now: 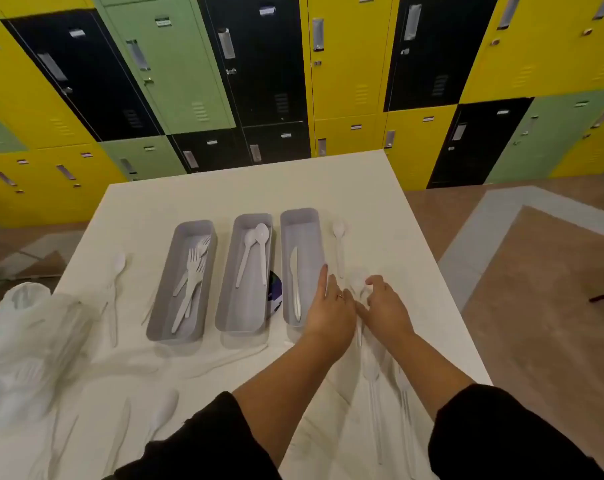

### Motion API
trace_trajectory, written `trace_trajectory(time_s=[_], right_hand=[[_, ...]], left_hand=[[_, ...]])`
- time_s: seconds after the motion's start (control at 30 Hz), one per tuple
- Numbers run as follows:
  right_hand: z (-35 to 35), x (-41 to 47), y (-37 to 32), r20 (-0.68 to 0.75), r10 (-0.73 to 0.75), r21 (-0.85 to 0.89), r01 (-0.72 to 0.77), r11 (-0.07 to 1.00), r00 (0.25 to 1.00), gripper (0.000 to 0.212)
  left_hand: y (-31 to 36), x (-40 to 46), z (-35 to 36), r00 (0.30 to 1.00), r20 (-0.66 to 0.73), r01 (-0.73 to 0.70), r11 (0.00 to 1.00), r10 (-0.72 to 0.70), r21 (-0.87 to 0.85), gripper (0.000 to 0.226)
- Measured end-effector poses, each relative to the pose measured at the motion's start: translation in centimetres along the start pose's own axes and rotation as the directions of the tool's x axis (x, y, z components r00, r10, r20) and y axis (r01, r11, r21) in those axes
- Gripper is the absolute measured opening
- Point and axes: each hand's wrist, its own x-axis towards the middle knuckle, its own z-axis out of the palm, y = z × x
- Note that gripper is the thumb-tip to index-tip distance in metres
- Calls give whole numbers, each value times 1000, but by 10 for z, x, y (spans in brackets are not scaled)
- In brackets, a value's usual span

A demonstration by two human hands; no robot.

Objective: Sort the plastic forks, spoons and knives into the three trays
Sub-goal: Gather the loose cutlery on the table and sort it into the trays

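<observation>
Three grey trays stand side by side on the white table (259,188). The left tray (163,282) holds several forks (193,271), the middle tray (241,313) two spoons (260,244), and the right tray (302,230) one knife (295,282). My left hand (331,306) lies just right of the right tray, fingers stretched and apart, index finger along the rim. My right hand (383,306) is beside it, fingers curled onto a blurred white utensil (359,287) that looks like a spoon.
Loose white cutlery lies around: a spoon (338,244) right of the trays, one (117,271) at the left, another (165,407) in front, several pieces (373,368) under my right forearm. A clear plastic bag (34,334) fills the left edge. Lockers stand behind.
</observation>
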Motion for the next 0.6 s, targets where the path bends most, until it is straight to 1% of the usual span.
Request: trace_trajectory(time_s=[0.07,0.13,0.17,0.2,0.23,0.3,0.37,0.43,0.53,0.6], right_hand=[[2,5,-3,-5,13,7,-13,1000,1000,50],[4,9,-6,9,46,48,-46,998,999,40],[6,11,-7,15,67,90,-68,994,998,37],[8,14,-6,11,83,99,-83,992,997,37],[9,17,-6,3,76,84,-76,994,997,41],[11,23,-4,-16,101,87,-99,991,995,54],[11,27,-1,-17,118,122,-115,986,993,57],[10,33,0,-49,117,120,-110,987,992,48],[4,45,-7,-137,70,133,-52,990,988,24],[0,54,-16,-175,37,142,-12,990,984,17]], left_hand=[[-1,7,-6,999,53,6,998,-9,59,56],[2,16,-3,998,62,-21,993,14,113,58],[4,19,-2,996,90,-39,991,28,128,59],[5,22,-2,994,107,-48,991,35,126,59],[5,23,-1,993,111,-50,992,37,118,60],[8,27,2,997,73,-31,996,24,89,61],[7,30,5,999,54,8,999,-10,45,58],[4,35,9,998,54,29,1000,-30,7,53],[0,36,10,997,62,36,999,-36,-6,50],[2,36,8,997,75,31,1000,-31,-3,48]])
